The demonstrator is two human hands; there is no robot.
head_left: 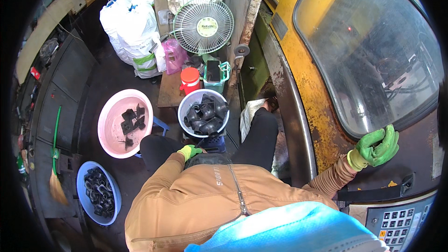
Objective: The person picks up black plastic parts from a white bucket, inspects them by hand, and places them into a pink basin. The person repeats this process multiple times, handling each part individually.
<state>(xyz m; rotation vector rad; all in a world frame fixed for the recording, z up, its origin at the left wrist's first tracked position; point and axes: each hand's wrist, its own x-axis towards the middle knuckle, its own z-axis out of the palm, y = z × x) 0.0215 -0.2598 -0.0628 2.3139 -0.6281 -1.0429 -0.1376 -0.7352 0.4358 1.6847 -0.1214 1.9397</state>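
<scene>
Holds right hand [376, 148] by the machine-door window [368, 51], with fingers released in a loose curl. Cannot tell left hand's [191, 152] grip beside the left thigh [159, 148], near black molded parts [205, 113] in the white basin [183, 126].

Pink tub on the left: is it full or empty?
Neither: the pink tub is only partly filled. A few black pieces lie in it, with much of its bottom bare.
</scene>
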